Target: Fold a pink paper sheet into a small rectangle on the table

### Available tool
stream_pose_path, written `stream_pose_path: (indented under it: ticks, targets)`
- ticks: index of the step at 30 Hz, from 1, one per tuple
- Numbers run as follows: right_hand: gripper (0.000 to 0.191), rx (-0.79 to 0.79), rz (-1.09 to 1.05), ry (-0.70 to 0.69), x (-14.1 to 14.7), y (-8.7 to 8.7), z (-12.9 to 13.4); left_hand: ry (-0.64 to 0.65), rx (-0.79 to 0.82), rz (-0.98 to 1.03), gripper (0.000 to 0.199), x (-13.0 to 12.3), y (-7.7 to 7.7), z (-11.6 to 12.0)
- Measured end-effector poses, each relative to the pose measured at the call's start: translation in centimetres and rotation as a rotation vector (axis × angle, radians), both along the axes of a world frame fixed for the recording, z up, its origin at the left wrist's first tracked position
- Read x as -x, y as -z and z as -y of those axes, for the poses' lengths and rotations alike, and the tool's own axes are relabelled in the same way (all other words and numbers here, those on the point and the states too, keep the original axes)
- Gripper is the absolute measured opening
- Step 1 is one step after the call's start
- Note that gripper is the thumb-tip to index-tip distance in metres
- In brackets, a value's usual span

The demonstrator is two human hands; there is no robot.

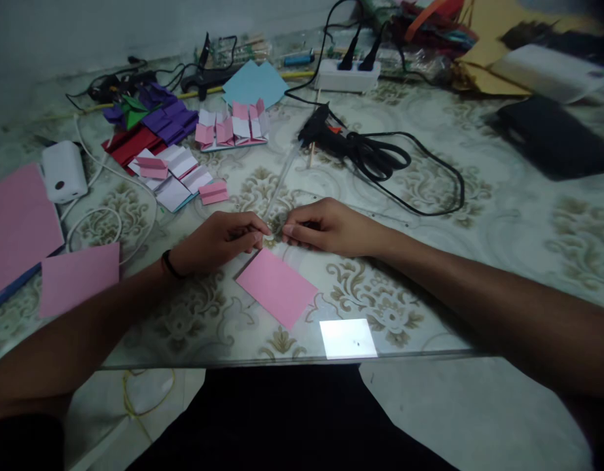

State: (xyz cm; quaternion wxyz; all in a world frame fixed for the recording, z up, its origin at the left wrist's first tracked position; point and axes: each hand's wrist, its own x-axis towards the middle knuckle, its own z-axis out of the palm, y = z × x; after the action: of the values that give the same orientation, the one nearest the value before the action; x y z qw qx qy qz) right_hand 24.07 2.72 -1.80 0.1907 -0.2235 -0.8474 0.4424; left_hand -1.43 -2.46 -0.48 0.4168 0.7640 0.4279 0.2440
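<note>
Paper (278, 288) in plain pink lay flat on the table (502, 222), on the near side of the hands, one corner close under the fingertips of the left hand (218, 239). That hand was curled, thumb towards the index finger; whether it touched the corner or gripped anything could not be told. The right hand (331, 226) was curled likewise, its bunched fingers just beside the left's and apart from the paper; what it pinched, if anything, could not be made out.

Risks looked modest but real — on so shiny a table, a brush of either wrist could probably skid the paper or bend its corner. The left forearm (115, 311) crossed the edge of a second pink sheet (80, 275), and a backward pull might have dragged that along. A small folded piece (213, 192) sat beyond the left knuckles, where a careless reach could knock it — and a finger snagging the looped cord (385, 175) would likely swing the glue gun (315, 125) round
</note>
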Motion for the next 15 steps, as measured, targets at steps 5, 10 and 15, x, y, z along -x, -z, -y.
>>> stream_pose_path:
  ticks: [5,10,15]
  targets:
    - [0.035,0.001,0.001,0.001,-0.07,-0.05,-0.01,0.000,0.007,0.010,0.017,0.03,0.10,-0.02]
    - [0.038,-0.018,0.006,0.002,-0.08,-0.11,0.01,-0.002,0.003,0.009,0.018,0.06,0.24,-0.06]
    - [0.039,0.002,0.023,0.012,-0.04,0.02,0.04,-0.003,0.010,0.011,0.018,0.09,0.35,-0.05]
